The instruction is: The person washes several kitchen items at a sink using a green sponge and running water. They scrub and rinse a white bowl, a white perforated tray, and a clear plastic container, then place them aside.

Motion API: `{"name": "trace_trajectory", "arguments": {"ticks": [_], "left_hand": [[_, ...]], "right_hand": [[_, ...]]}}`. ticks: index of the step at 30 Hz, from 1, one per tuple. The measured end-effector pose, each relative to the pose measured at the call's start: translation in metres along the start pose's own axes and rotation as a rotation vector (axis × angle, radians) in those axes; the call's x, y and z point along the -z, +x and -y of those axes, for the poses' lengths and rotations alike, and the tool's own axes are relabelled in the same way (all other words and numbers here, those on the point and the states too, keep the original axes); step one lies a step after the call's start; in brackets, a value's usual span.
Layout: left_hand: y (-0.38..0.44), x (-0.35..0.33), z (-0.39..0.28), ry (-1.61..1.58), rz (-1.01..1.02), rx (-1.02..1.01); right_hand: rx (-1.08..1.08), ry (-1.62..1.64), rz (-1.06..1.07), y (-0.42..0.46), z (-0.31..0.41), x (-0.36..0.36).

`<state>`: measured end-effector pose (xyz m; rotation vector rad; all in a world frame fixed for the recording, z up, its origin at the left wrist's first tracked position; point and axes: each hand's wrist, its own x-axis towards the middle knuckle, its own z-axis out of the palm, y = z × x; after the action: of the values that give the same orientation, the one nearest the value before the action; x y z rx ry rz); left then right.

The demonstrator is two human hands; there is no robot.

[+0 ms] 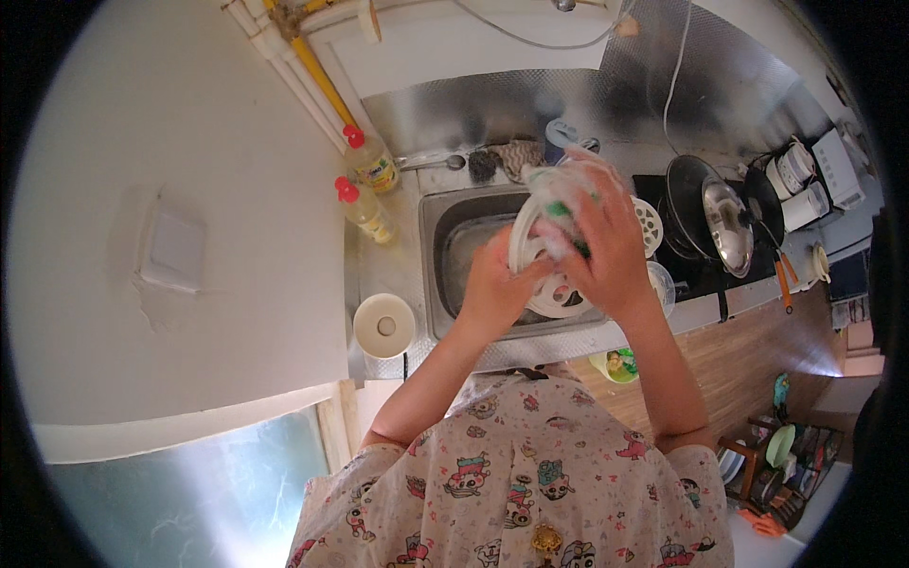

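Note:
My left hand (493, 284) grips the rim of a white round plastic piece (523, 234) above the stainless steel sink (428, 248). Pressed against that piece, my right hand (614, 248) holds a foamy white-and-green scrubber (557, 188), blurred and partly covered by the fingers. Just below the hands appears a white disc with cut-out holes (561, 302); I cannot tell whether it belongs to the held piece. Another perforated white disc (646, 226) shows beyond my right wrist, beside a clear round container (660, 284). My hands hide much of the basin.
Two detergent bottles with red caps (376, 170) and a cream bowl (383, 326) stand left of the sink. Behind it lie a ladle (454, 162) and a dark scouring pad (483, 167). A wok (689, 206) and a metal lid (726, 227) occupy the hob at right.

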<state>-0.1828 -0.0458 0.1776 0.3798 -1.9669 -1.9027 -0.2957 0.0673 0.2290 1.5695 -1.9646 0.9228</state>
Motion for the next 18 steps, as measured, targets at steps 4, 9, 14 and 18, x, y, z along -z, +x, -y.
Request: {"name": "trace_trajectory", "arguments": {"ticks": [4,9,14,18], "left_hand": [[-0.007,0.003,-0.016,-0.068,0.036,0.007],[-0.01,-0.006,-0.019,-0.159,-0.007,-0.001],[-0.007,-0.003,-0.003,-0.087,-0.001,-0.081],[-0.002,-0.007,-0.008,-0.53,-0.148,0.131]], "right_hand": [[-0.045,0.048,0.064,0.007,-0.012,0.012],[-0.106,-0.01,0.0,-0.004,-0.015,0.012],[0.109,-0.101,0.03,0.005,-0.006,0.012],[-0.439,0.143,-0.188,-0.016,-0.045,0.01]]}}
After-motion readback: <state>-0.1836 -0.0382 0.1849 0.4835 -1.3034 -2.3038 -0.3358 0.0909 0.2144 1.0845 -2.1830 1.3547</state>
